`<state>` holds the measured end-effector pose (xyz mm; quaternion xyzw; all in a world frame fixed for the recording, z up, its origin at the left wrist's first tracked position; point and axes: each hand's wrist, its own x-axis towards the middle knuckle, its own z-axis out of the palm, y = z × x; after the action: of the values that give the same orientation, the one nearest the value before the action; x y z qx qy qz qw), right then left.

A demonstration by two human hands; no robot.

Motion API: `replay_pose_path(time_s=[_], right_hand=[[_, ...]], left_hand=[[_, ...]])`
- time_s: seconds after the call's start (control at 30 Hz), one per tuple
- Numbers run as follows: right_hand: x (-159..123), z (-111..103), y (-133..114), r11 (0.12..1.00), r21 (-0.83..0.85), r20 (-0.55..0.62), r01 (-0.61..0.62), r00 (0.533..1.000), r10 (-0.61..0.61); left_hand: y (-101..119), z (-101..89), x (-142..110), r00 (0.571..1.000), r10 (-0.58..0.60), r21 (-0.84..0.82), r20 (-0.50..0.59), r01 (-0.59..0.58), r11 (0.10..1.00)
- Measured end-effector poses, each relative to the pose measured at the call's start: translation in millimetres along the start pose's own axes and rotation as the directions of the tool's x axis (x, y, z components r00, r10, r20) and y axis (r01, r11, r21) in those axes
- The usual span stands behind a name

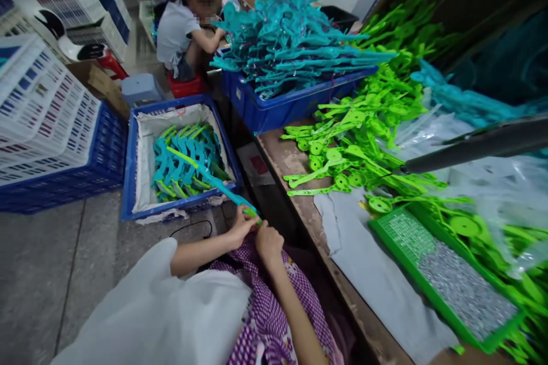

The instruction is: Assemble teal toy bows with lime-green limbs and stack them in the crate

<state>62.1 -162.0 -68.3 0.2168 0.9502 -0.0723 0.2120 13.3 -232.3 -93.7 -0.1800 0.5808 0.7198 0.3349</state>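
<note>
Both my hands meet over my lap, below the bench edge. My left hand [241, 226] and my right hand [269, 239] are closed on a long plastic piece [214, 180], teal with a green end, that slants up and left over the floor crate. The blue floor crate [129, 177], lined with white cloth, holds several teal and green pieces [184, 165]. On the bench to my right lies a heap of green plastic pieces [363, 125]. A green tray [445, 274] of tiny silver parts sits close by.
A blue bin [278, 111] heaped with teal pieces stands at the bench's far end. Another person [184, 28] sits behind it on a red stool. White and blue crates [47, 125] are stacked at left. A dark rod [479, 145] crosses the right side. Grey cloth [363, 262] covers the bench.
</note>
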Motion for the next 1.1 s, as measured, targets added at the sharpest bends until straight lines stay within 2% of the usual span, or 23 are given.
replay_pose_path(time_s=[0.17, 0.37, 0.47, 0.57, 0.67, 0.77, 0.83, 0.93, 1.0, 1.1], right_hand=[[-6.4, 23.6, 9.1, 1.000, -0.013, 0.133, 0.007, 0.991, -0.005], [0.4, 21.5, 5.0, 1.000, -0.005, 0.162, -0.007, 0.987, 0.008], [6.7, 15.0, -4.6, 0.999, 0.025, 0.133, -0.023, 0.991, 0.019], [11.0, 10.8, -16.2, 0.997, 0.061, 0.105, -0.053, 0.993, 0.046], [11.2, 10.9, -15.7, 0.991, 0.114, -0.005, -0.072, 0.997, 0.073], [5.5, 13.4, 3.4, 0.966, 0.257, -0.213, 0.024, 0.977, 0.033], [-1.6, 11.8, 19.1, 0.903, 0.405, -0.349, 0.146, 0.937, 0.005], [-10.5, -4.3, 30.7, 0.737, 0.600, -0.510, 0.310, 0.859, 0.053], [-10.8, -22.6, 27.9, 0.646, 0.665, -0.541, 0.375, 0.838, 0.071], [-8.0, -46.7, 19.4, 0.561, 0.714, -0.520, 0.419, 0.854, 0.024]], left_hand=[[-23.6, -8.2, 12.7, 0.998, -0.048, 0.025, -0.051, 0.049, 0.998], [-33.0, -19.9, 12.5, 0.986, -0.088, 0.020, -0.141, 0.091, 0.996], [-29.2, -20.7, 23.6, 0.985, -0.157, -0.021, -0.078, 0.155, 0.988], [-16.1, -10.4, 48.0, 0.980, -0.197, -0.089, 0.007, 0.197, 0.976], [1.1, 2.6, 67.0, 0.986, -0.154, -0.180, 0.069, 0.164, 0.970], [12.5, 5.4, 63.5, 0.981, -0.071, -0.260, 0.180, 0.117, 0.959], [14.4, 0.4, 50.0, 0.967, -0.038, -0.288, 0.252, 0.113, 0.951], [10.5, -7.5, 23.7, 0.939, -0.034, -0.287, 0.341, 0.138, 0.948], [6.1, -7.2, 7.6, 0.917, -0.040, -0.265, 0.398, 0.157, 0.951], [0.1, 1.2, -9.8, 0.886, -0.042, -0.233, 0.461, 0.167, 0.958]])
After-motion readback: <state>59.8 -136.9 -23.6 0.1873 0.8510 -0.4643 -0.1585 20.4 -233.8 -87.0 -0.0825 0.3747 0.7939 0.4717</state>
